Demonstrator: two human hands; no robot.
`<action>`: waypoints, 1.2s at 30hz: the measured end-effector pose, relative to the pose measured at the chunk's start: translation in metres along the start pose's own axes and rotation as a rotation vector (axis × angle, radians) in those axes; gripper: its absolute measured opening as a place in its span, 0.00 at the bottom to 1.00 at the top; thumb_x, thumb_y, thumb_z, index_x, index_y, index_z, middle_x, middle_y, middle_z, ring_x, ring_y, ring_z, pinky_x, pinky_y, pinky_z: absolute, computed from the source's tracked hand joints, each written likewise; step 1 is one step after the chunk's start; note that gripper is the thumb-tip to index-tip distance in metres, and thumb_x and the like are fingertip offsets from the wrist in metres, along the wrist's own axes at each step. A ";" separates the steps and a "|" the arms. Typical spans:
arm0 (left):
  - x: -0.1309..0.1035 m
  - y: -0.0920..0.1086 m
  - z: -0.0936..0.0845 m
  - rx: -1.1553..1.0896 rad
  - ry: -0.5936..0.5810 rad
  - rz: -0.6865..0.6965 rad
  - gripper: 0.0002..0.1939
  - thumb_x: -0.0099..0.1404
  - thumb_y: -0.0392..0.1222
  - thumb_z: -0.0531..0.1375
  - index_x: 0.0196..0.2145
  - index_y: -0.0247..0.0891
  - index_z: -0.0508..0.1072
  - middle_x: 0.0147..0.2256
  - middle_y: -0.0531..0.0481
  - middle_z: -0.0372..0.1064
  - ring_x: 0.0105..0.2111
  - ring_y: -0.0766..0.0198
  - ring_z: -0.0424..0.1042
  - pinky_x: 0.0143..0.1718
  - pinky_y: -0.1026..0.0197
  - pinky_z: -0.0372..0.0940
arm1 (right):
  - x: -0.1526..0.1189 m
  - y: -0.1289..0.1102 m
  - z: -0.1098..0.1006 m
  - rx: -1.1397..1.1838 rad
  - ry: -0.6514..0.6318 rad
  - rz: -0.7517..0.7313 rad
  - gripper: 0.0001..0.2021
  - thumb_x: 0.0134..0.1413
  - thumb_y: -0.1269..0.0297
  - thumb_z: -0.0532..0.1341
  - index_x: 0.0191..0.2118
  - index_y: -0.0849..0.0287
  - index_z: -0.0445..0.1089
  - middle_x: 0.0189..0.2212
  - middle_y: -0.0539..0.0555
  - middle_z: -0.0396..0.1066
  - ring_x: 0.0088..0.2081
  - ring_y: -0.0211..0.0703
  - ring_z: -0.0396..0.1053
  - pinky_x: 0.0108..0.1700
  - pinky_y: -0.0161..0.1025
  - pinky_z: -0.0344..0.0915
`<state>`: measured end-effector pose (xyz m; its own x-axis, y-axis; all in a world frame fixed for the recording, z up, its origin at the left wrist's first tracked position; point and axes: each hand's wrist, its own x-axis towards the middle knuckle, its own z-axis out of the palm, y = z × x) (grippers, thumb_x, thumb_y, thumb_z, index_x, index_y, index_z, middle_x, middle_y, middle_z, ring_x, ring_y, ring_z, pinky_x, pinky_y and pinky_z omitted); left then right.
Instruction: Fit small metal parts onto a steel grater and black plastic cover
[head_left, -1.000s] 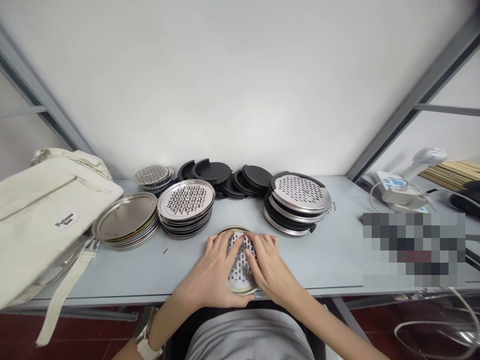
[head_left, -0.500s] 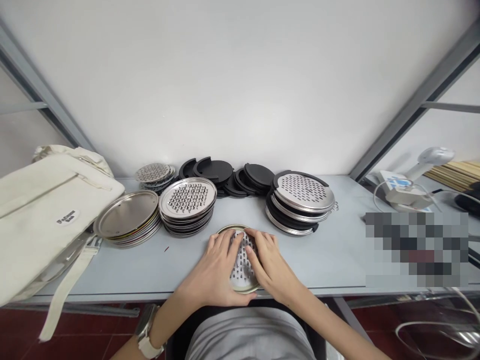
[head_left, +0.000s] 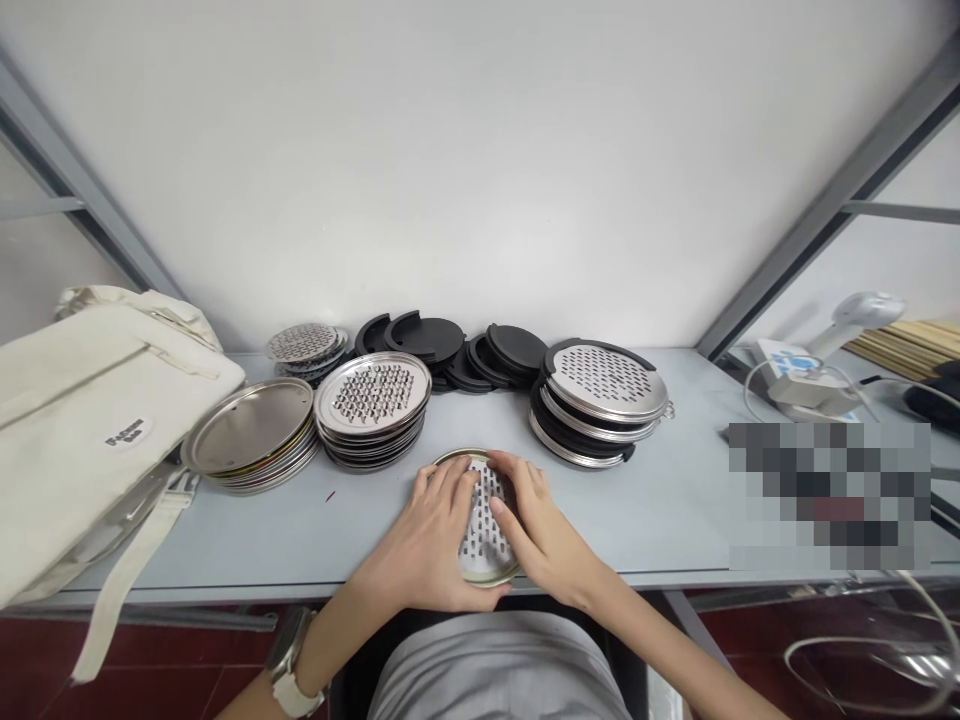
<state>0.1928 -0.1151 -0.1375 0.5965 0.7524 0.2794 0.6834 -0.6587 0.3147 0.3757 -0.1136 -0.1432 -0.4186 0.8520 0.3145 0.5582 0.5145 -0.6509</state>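
Observation:
A round plate with a perforated grater disc (head_left: 484, 525) lies at the table's front edge, partly covered by both hands. My left hand (head_left: 435, 535) grips its left side, with the thumb along the near rim. On the right side, my right hand (head_left: 536, 520) holds the rim, its thumb resting over the grater surface. Behind my left hand stands a stack of round grater plates (head_left: 375, 395), and left of it a stack of plain metal plates (head_left: 251, 425). Graters with black rims (head_left: 604, 385) are piled beyond my right hand.
Black round holders (head_left: 431, 340) and small perforated discs (head_left: 302, 343) lie near the wall. A cream bag (head_left: 112, 400) leans over the table's left end. At the right are a white device (head_left: 866, 310), cables and a blurred-out patch.
My left fingers have shifted slightly on the disc, showing a little more of its perforated surface. Both hands keep hold of it. The view has moved slightly.

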 end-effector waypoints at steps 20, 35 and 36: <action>-0.001 -0.001 0.000 -0.002 -0.001 -0.011 0.49 0.46 0.57 0.67 0.60 0.35 0.53 0.61 0.33 0.50 0.61 0.40 0.50 0.60 0.40 0.47 | 0.002 0.003 0.002 -0.009 0.068 0.001 0.13 0.66 0.68 0.49 0.54 0.55 0.58 0.49 0.58 0.65 0.52 0.49 0.61 0.54 0.51 0.59; -0.009 -0.009 -0.002 0.002 -0.005 -0.033 0.60 0.47 0.71 0.62 0.66 0.35 0.43 0.64 0.33 0.45 0.64 0.39 0.44 0.61 0.39 0.45 | 0.021 0.010 0.003 -0.168 0.101 0.016 0.04 0.57 0.70 0.60 0.35 0.56 0.71 0.35 0.54 0.66 0.39 0.46 0.64 0.45 0.47 0.62; -0.010 -0.010 -0.001 0.009 -0.011 -0.040 0.61 0.47 0.72 0.62 0.66 0.34 0.43 0.65 0.32 0.43 0.64 0.39 0.43 0.61 0.39 0.45 | 0.023 0.010 0.004 -0.170 0.094 0.019 0.04 0.57 0.70 0.60 0.35 0.56 0.71 0.35 0.53 0.66 0.39 0.46 0.64 0.45 0.47 0.62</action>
<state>0.1798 -0.1158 -0.1428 0.5728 0.7784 0.2567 0.7110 -0.6277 0.3169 0.3691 -0.0894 -0.1454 -0.3424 0.8631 0.3713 0.6819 0.5001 -0.5338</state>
